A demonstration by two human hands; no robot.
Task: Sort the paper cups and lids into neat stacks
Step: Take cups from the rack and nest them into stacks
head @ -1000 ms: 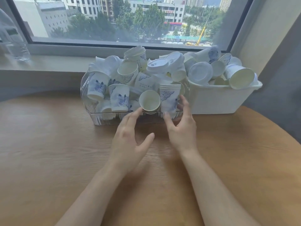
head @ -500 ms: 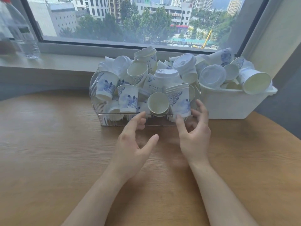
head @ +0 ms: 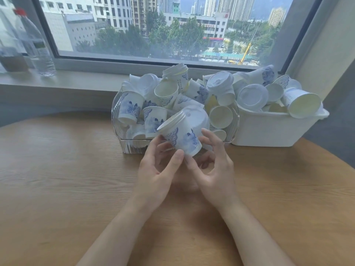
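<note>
A short nested stack of white paper cups with blue prints [head: 181, 135] hangs tilted above the table, rims up and to the left. My left hand [head: 157, 167] grips it from below with thumb and fingers. My right hand [head: 213, 169] holds its base end from the right. Behind them a clear ribbed bin [head: 123, 139] is heaped with loose cups and white lids. A white plastic bin [head: 269, 131] to its right holds more cups and a translucent lid [head: 252, 96].
The round wooden table [head: 57, 179] spreads out in front of the bins. On the window sill at the far left stands a plastic water bottle with a red cap [head: 36, 45], next to another bottle [head: 11, 56].
Both hands have taken the nested cups out of the front of the clear bin and lifted them toward me, tilting them. The camera has moved closer and to the right.
</note>
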